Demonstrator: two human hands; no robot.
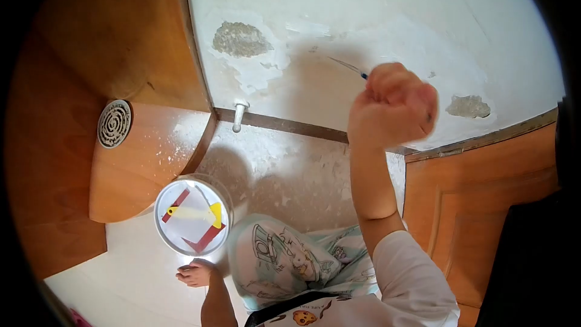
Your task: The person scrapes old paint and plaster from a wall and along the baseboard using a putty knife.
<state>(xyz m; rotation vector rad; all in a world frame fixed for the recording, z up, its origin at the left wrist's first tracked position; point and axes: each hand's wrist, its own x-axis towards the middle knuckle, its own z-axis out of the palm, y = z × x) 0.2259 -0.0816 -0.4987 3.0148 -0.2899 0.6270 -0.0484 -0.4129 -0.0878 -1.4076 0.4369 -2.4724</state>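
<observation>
My right hand (393, 109) is raised in front of the white wall (375, 0), its fingers wrapped round a scraper (348, 65). The scraper's thin metal blade shows edge-on with a blue collar, pointing up and left; its handle is hidden in my fist. The blade's shadow side lies over the wall, and I cannot tell whether the tip touches it. Low on the left, my left hand (195, 272) rests on the pale floor, fingers stretched out, just below a white lidded bucket (160, 233). Nothing shows in that hand.
Two rough patches of bare plaster, one left (242, 39) and one right (469, 106), mark the wall. A white pipe fitting (239, 115) sticks out low. White crumbs lie on a wooden ledge (151, 163) with a round grille (114, 123). A wooden door (484, 206) stands right.
</observation>
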